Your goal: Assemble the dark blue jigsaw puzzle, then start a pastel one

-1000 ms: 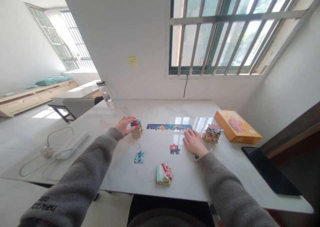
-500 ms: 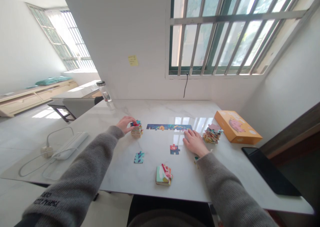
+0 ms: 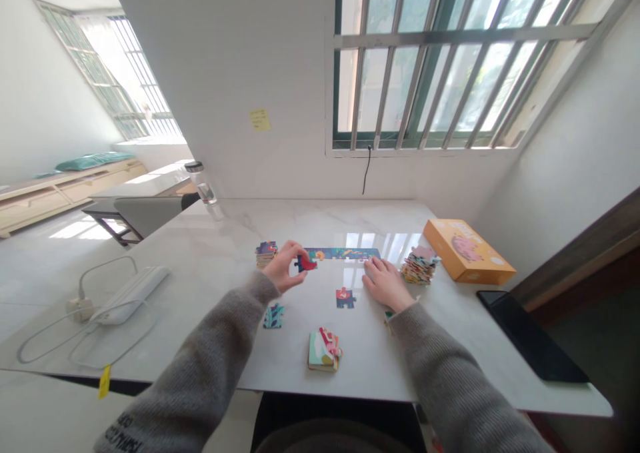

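The white table (image 3: 350,216) is glossy and smooth, with faint marble veining and bright window reflections. On its right lie a long black slab (image 3: 533,336) with rounded corners and a matte orange box (image 3: 467,253). Both arms reach forward over the table in ribbed grey knit sleeves. The right hand (image 3: 387,283) lies palm down, its fingers extended and slightly apart, fingertips at the right end of the strip (image 3: 345,254), a narrow dark blue band of joined card with a knobbed lower edge. The left hand (image 3: 287,265) is turned inward, thumb and index finger curved and clamped on the red piece (image 3: 307,264), a flat knobbed card that sticks out past the fingertips beside the strip's left end; whether it touches the strip, I cannot tell.

The right stack (image 3: 420,265) is tall and ragged, near the box; the left stack (image 3: 265,254) stands just beside the left hand. The near pile (image 3: 323,350) is low and squarish. Smallest are the navy piece (image 3: 345,298) and the teal piece (image 3: 273,316), lying flat, well apart.
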Action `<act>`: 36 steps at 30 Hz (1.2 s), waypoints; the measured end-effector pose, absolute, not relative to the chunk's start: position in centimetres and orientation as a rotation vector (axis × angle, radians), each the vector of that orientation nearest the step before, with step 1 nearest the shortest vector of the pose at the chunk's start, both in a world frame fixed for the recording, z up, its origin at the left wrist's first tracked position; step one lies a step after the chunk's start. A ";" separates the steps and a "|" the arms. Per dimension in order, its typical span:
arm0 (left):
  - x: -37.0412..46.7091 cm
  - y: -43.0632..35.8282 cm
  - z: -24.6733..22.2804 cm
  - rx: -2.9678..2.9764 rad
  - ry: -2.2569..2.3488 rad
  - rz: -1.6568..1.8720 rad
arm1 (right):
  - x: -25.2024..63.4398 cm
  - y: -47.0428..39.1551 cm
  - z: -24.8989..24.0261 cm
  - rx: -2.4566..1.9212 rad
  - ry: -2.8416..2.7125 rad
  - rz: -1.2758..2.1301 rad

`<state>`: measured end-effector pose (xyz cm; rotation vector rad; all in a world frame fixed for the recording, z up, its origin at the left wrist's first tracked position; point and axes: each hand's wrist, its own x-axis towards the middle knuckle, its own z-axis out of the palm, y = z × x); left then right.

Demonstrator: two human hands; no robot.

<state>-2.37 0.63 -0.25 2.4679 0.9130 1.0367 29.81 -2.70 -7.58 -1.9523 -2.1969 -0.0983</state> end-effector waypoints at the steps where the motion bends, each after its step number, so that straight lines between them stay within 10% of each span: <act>1: -1.0 0.2 -0.9 2.455 0.855 1.025 | 29.8 -2.7 -7.5 -1.953 -2.197 -0.097; 11: 2.9 1.4 -8.0 2.449 1.120 0.731 | 29.9 -2.6 -7.6 -1.937 -2.197 -0.058; 36: 2.4 0.6 -7.2 2.518 1.269 0.464 | 26.5 -5.4 -5.0 -1.452 -2.423 0.287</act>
